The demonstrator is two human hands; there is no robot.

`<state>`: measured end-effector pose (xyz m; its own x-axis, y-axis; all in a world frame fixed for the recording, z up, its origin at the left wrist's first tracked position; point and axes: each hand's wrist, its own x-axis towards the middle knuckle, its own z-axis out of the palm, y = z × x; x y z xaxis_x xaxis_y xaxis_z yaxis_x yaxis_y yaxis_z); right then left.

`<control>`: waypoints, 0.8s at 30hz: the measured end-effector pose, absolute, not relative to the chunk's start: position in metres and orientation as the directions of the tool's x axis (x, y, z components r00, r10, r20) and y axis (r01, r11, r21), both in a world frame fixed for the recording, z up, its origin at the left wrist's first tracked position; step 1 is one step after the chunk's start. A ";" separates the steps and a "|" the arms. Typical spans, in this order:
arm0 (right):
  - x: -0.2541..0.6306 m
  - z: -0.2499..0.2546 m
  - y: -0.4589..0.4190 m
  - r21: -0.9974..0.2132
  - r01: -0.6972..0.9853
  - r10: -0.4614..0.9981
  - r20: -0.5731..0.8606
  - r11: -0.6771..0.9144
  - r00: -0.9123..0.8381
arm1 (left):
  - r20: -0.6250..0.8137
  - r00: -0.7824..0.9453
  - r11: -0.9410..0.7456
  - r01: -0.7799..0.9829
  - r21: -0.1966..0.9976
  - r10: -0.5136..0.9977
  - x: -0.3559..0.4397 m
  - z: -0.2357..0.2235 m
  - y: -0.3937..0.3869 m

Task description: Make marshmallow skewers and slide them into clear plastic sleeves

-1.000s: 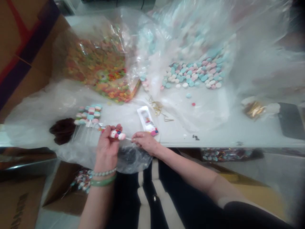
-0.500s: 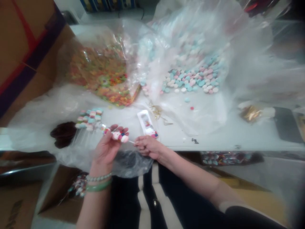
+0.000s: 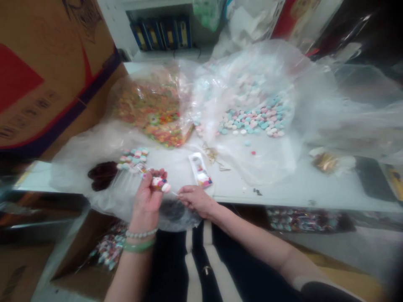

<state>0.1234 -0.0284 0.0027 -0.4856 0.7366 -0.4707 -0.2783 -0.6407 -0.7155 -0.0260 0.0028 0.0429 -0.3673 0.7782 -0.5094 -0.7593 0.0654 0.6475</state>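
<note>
The left hand's fingers (image 3: 161, 172) are curled up behind a stick of coloured pieces (image 3: 161, 183), which lies between them and the thumb, slanting across the palm. The pieces, pink, white and dark blue among them, sit on the right side of the left hand (image 3: 146, 199). The right hand (image 3: 198, 200) has its fingertips pressed together, pinching the bare white shaft (image 3: 174, 193) just right of the pieces, without touching them. Just beyond the right hand, a printed white pack (image 3: 197, 165) lies on the bench (image 3: 289, 195), with gold wire-like strips (image 3: 212, 155) to its far right. Left of the left hand is a cluster of similar pastel sticks (image 3: 134, 158), with a dark reddish bundle (image 3: 103, 175) farther left. At the far side stand a clear bag of orange-green pieces (image 3: 151, 111) and, right of it, one of pastel ovals (image 3: 255, 119).
</note>
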 end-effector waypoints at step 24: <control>0.123 0.003 -0.034 -0.987 0.027 0.953 -0.157 -0.156 -0.260 | -0.435 -0.168 0.227 -0.660 0.716 0.885 -0.002 0.030 -0.010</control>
